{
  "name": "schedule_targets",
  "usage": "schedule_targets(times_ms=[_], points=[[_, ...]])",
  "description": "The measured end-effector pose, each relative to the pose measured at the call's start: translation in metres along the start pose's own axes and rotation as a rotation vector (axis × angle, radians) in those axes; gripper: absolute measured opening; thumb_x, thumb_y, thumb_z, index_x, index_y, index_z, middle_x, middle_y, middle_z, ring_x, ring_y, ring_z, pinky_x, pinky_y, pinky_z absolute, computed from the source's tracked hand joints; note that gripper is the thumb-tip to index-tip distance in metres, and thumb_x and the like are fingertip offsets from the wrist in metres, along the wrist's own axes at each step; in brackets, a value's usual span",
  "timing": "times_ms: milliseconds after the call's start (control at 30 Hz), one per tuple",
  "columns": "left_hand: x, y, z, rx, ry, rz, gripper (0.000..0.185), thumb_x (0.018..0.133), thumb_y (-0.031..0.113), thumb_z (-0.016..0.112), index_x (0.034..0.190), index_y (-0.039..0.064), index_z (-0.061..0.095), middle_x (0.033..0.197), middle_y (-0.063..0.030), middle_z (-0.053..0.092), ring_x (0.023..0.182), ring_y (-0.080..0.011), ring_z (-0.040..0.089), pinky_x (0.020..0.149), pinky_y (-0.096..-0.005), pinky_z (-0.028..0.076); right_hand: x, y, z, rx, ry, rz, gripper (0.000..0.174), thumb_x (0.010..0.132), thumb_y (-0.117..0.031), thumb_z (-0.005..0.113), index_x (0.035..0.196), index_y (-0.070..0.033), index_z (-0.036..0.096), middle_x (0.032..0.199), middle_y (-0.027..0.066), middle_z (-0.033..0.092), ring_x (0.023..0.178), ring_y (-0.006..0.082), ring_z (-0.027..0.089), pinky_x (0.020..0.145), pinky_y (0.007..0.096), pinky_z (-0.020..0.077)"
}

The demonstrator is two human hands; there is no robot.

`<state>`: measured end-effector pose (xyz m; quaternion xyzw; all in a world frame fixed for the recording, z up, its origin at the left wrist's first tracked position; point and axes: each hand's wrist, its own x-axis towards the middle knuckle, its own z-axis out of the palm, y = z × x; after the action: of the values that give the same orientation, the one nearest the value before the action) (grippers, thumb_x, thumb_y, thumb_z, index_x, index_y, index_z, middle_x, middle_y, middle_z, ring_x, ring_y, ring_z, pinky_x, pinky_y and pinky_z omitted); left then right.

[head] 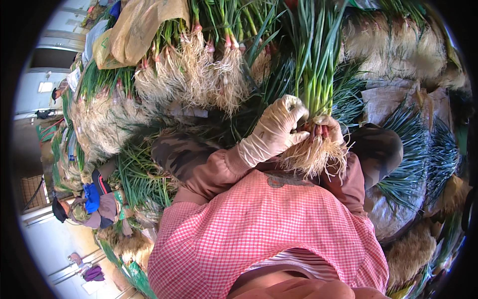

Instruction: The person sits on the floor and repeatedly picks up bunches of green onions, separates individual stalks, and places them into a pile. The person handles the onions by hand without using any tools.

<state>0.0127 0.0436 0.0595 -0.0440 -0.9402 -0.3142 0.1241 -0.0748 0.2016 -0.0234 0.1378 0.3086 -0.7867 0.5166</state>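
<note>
A bunch of leafy green garlic plants (315,74) stands upright before my chest, leaves up, with reddish bulb ends and pale stringy roots (317,157) hanging below. My right hand (330,127), in a pale, soiled glove, is wrapped around the bunch just above the roots, thumb across the stalks. From the other side my gloved left hand (274,129) meets the bunch at the bulbs, its fingers curled and thumb extended against the plants. Whether anything is pinched between those fingertips is not clear.
Rooted garlic plants (198,67) are heaped ahead, partly under a brown sack (149,30). Loose green leaves (145,175) lie left of my knee (183,153). More bundles (403,149) rest on white sheeting (392,216) at right. Another person (89,205) sits at far left.
</note>
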Motion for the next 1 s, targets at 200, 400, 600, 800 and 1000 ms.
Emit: schedule_targets(times_ms=[200,400,600,800,1000], points=[[-0.008,-0.026,0.023,-0.01,0.331,0.071,0.016,0.077,0.005,0.064,0.09,0.005,0.053,0.093,-0.0106,0.056,0.083,-0.0273,0.056,0.073,-0.0362,0.046,0.002,-0.001,0.005,-0.04,-0.342,-0.014,0.021,0.078,-0.015,0.056,0.092,0.001,0.059,0.08,0.0161,0.062,0.07,0.0269,0.06,0.069,0.0389,0.05],[0.001,-0.063,-0.038,-0.507,-0.036,-0.466,0.02,0.091,0.021,0.055,0.101,0.003,0.053,0.085,-0.0119,0.065,0.073,-0.0191,0.062,0.067,-0.0305,0.049,-0.016,0.0,0.036,0.067,-0.425,0.046,0.058,0.074,-0.016,0.056,0.126,0.006,0.039,0.11,0.0277,0.056,0.068,0.0255,0.057,0.062,0.0334,0.0504],[0.083,-0.179,-0.134,0.393,0.536,-0.535,0.034,0.088,0.032,0.054,0.105,0.003,0.058,0.076,-0.0152,0.064,0.076,-0.0281,0.065,0.071,-0.0411,0.053,-0.028,-0.02,0.054,0.125,-0.62,-0.125,0.063,0.074,-0.017,0.06,0.127,0.007,0.037,0.087,0.0176,0.058,0.071,0.0264,0.058,0.069,0.0405,0.0497],[0.153,-0.245,-0.19,0.528,0.01,-0.744,0.015,0.08,0.018,0.06,0.079,0.004,0.066,0.077,-0.015,0.064,0.069,-0.0247,0.062,0.061,-0.0384,0.05,0.004,-0.01,0.027,0.035,-0.602,-0.135,0.057,0.078,-0.017,0.059,0.127,0.003,0.038,0.091,0.0181,0.059,0.086,0.0345,0.061,0.086,0.0508,0.0468],[0.102,-0.143,-0.234,-0.568,0.541,-0.375,0.019,0.091,0.005,0.045,0.106,0.001,0.055,0.071,-0.0016,0.055,0.053,-0.0082,0.049,0.046,-0.0221,0.041,0.016,0.0,0.015,-0.094,-0.386,-0.177,0.048,0.077,-0.015,0.057,0.121,0.001,0.045,0.081,0.0069,0.054,0.077,0.025,0.056,0.082,0.0428,0.0459]])
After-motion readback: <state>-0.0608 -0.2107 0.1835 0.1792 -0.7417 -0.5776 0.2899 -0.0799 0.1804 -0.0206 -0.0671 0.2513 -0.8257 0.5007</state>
